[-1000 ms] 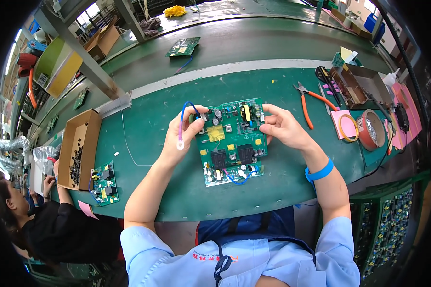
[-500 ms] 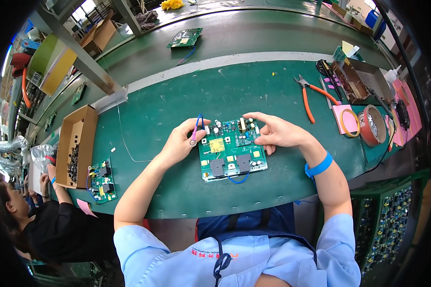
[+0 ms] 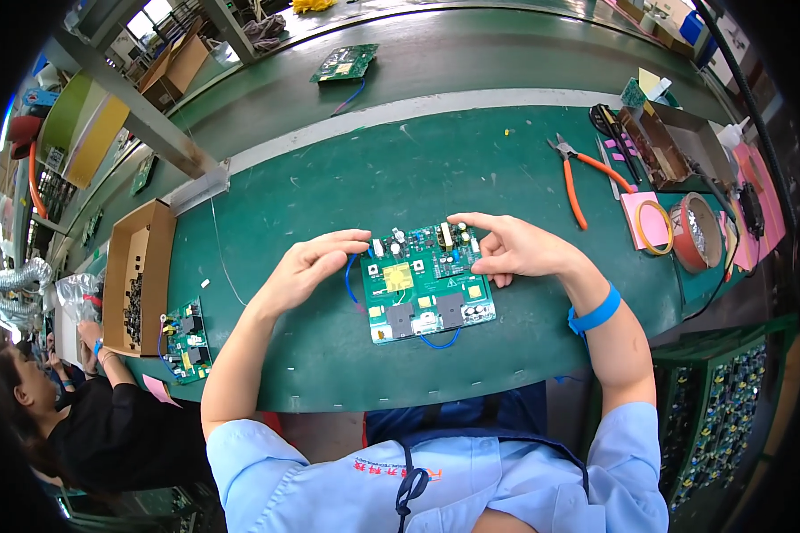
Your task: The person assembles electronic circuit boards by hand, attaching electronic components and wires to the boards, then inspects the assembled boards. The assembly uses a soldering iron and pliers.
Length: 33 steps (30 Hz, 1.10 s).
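A green circuit board with dark blocks, a yellow square and small parts lies before me on the bench. My right hand grips its upper right edge, index finger along the far edge and thumb on the near side. Beside the upper left corner is my left hand, its fingers stretched toward that corner and nothing held in them. A blue wire curves down along the board's left side, under my left fingertips. Another blue wire loops out from the near edge.
Orange-handled cutters, a tape roll and a brown box lie to the right. At left are a second board and a cardboard box with small black parts. A co-worker sits there. Another board lies beyond the bench.
My left hand has let go of the blue wire with its purple ring end and moved left. The wire now hangs down beside the board. My right hand keeps its place.
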Available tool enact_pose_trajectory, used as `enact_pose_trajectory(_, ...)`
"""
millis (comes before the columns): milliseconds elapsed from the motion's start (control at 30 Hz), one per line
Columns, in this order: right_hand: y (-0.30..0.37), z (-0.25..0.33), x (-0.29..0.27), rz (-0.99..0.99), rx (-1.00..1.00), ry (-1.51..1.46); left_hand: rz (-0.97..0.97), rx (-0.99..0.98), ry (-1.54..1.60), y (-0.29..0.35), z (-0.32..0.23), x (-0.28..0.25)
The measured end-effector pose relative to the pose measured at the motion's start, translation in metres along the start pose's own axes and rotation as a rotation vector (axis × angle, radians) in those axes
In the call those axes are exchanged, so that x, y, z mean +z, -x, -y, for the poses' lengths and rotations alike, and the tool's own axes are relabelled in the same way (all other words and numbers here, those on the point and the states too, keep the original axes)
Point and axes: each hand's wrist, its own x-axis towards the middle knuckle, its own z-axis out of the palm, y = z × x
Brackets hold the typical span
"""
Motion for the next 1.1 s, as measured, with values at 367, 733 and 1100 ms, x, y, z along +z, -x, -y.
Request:
enact_pose_trajectory(367, 0.001, 0.0, -0.002, 0.0, -0.005, 0.011, -0.098, -0.054, -0.291, -0.012, -0.012, 0.027)
enact_pose_trajectory(733, -0.001, -0.001, -0.003, 0.006, -0.01, 0.018, 0.037, -0.089, -0.268, -0.014, -0.017, 0.006)
enact_pose_trajectory(1100, -0.003, -0.009, -0.017, -0.146, -0.042, -0.126, -0.381, -0.242, -0.16, -0.089, 0.032, -0.047)
